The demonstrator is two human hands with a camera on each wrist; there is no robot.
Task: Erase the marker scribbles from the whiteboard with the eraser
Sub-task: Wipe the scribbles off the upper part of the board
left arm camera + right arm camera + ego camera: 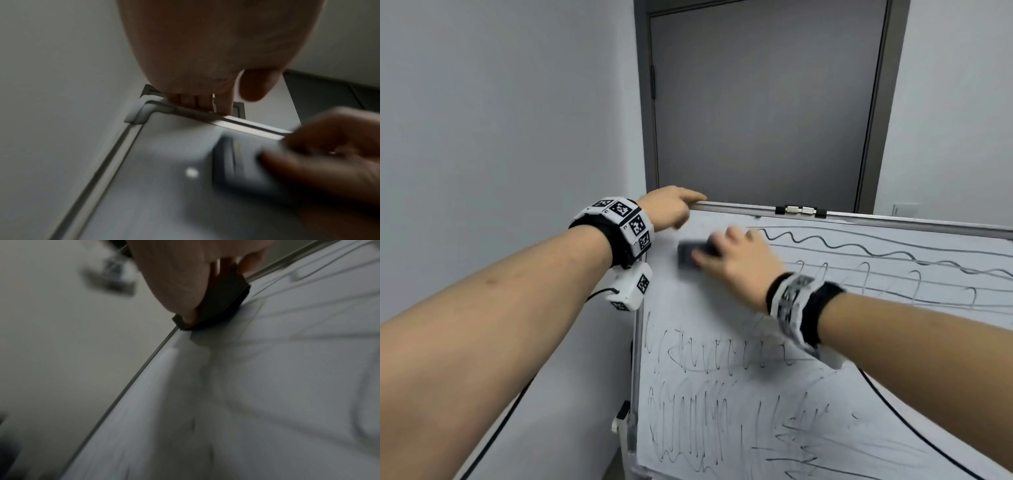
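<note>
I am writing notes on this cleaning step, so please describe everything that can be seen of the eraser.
The eraser is a dark, block-shaped pad, blurred in the head view. Its flat face lies against the whiteboard near the upper left corner, just below the metal top frame. The right hand grips it from above, thumb on one side and fingers on the other. The board around it looks clean; scribbles remain to its right and below. Its material cannot be told.

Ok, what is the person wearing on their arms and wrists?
Both forearms are bare, no sleeves. Each wrist carries a black band ringed with white blocks printed with black square markers. A white marker-printed box hangs under the left wrist, with a thin black cable leaving it.
</note>
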